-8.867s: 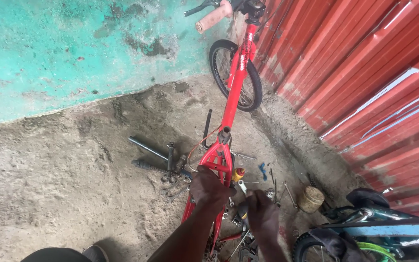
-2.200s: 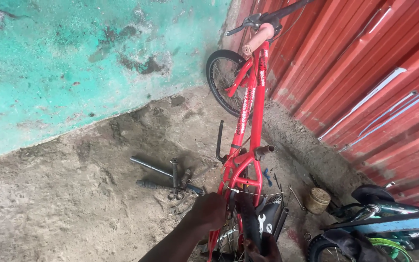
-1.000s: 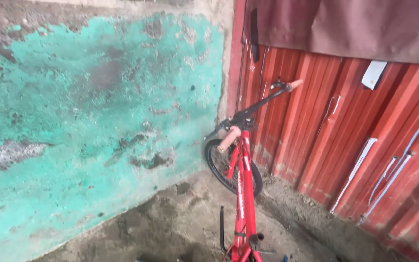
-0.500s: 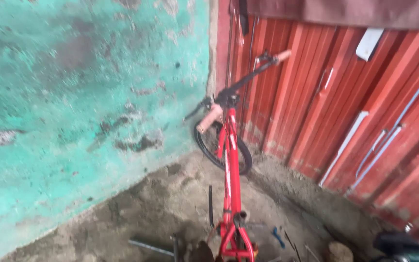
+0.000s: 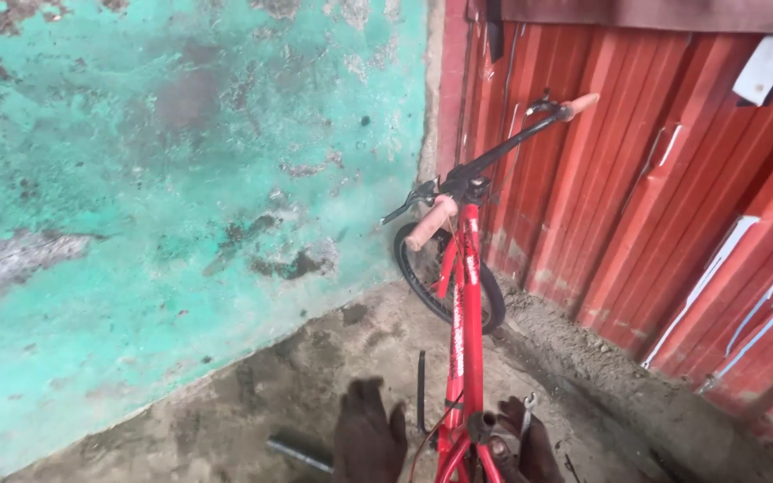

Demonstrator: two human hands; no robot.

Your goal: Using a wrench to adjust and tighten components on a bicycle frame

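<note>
At frame bottom, your left hand (image 5: pixel 369 438) hovers unclenched beside one red bicycle (image 5: pixel 463 304); right hand (image 5: pixel 530 443) grip: cannot tell.

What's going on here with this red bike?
A person stands over a red bicycle whose front wheel sits in the corner between a teal wall and red corrugated metal sheeting. The left hand is spread open beside the frame; the right hand is at the open seat tube, apparently holding a small metal tool.
</note>
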